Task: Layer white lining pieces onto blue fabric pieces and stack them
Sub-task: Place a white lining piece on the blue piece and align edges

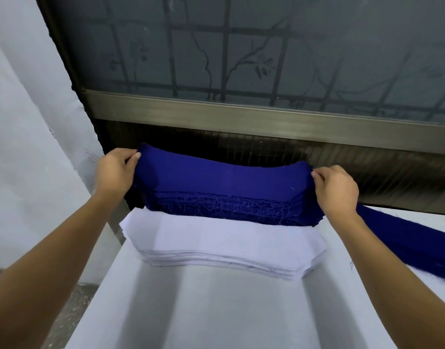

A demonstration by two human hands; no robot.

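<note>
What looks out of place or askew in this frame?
A long blue fabric strip lies slanted across the right side of the table, not squared with the blue fabric stack. That stack's near edges are frayed with loose threads.

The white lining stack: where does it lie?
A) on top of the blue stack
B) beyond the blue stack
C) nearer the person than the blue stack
C: the white lining stack lies closer to the camera, bordering the blue fabric stack, whose ends the left hand and right hand grip.
</note>
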